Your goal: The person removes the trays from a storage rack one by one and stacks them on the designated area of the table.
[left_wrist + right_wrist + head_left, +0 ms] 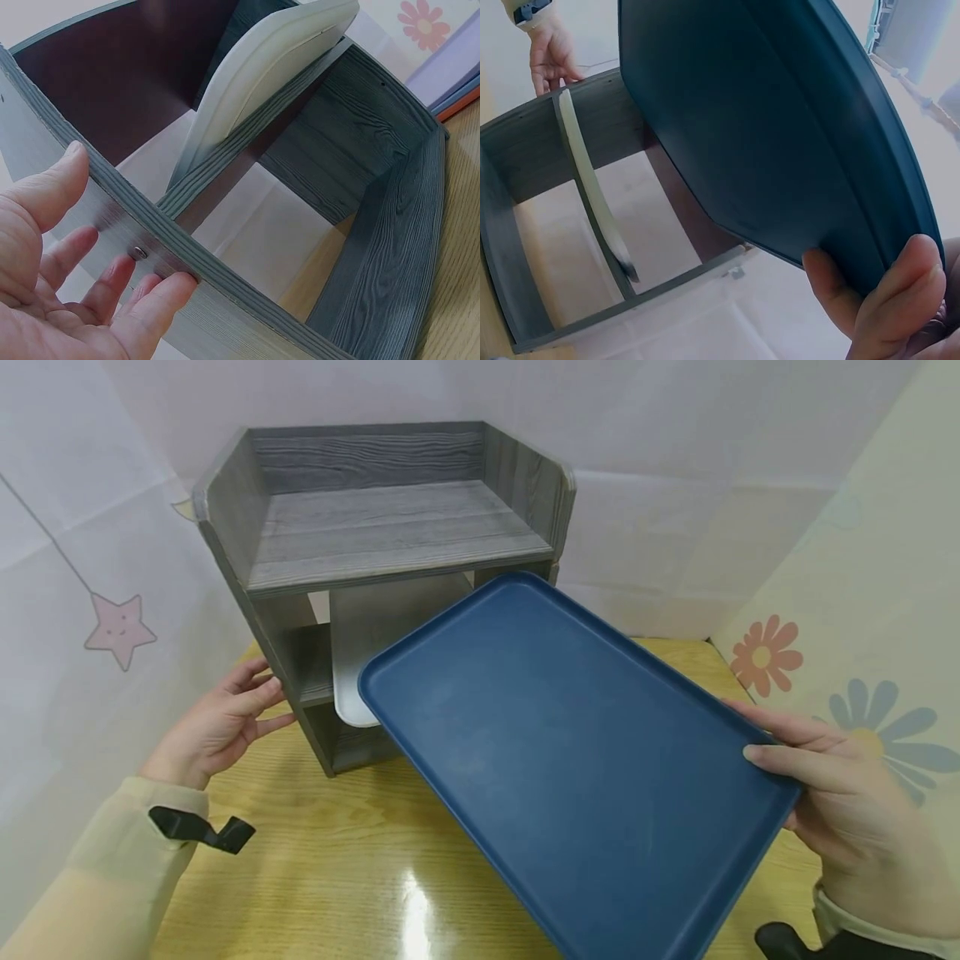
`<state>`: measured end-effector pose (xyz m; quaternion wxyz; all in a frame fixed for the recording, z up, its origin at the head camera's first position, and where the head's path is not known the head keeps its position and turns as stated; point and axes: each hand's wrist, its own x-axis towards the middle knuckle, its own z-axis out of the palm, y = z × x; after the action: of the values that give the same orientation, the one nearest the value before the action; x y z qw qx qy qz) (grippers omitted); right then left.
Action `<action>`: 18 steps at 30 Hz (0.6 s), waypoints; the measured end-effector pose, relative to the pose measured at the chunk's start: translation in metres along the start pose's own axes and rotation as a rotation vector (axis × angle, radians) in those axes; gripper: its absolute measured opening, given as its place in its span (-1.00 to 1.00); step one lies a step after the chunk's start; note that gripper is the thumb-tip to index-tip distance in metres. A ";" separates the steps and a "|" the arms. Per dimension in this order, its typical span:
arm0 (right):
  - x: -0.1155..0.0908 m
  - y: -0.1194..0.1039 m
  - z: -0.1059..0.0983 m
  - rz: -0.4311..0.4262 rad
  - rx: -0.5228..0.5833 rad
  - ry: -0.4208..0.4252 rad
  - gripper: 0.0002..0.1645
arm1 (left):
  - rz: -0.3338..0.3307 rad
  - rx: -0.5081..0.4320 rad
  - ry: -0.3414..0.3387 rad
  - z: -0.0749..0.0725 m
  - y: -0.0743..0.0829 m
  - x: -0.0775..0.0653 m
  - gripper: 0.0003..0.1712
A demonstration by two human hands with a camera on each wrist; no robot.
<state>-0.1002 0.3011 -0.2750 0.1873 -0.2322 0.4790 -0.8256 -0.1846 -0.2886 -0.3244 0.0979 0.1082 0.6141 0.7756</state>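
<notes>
My right hand [840, 785] grips a blue rectangular tray [585, 760] at its right corner, thumb over the rim and fingers beneath. The tray is held tilted above the table, its far end overlapping the front of a grey wooden shelf unit [397, 527] in the head view. My left hand [217, 722] is at the unit's left side, its loosely bent fingertips touching the outer panel in the left wrist view. A white tray [262, 82] lies on the middle shelf and juts out past the front edge. The blue tray hides part of it in the head view.
The unit stands on a yellow wood-grain table [360, 835], close to a pale cloth backdrop [675, 510]. Its raised top ledge has side walls. Black camera straps [202, 829] are worn on both wrists.
</notes>
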 end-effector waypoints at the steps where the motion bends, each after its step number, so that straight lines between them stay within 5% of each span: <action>1: -0.002 -0.001 -0.001 -0.002 -0.015 0.012 -0.27 | 0.001 0.000 0.000 0.000 0.000 0.000 -0.54; 6: -0.012 -0.005 -0.007 -0.004 -0.115 0.044 -0.27 | 0.004 0.005 0.000 0.001 0.000 0.000 -0.53; 13: -0.023 -0.009 -0.018 -0.043 -0.071 0.042 -0.24 | 0.008 -0.001 -0.004 0.001 0.000 -0.001 -0.55; 18: -0.030 -0.008 -0.025 -0.115 -0.097 0.114 -0.25 | 0.014 -0.005 -0.011 0.001 0.000 -0.002 -0.56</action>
<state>-0.0909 0.3385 -0.2850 0.1005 -0.2209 0.5144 -0.8225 -0.1829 -0.2885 -0.3239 0.0963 0.1165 0.6106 0.7774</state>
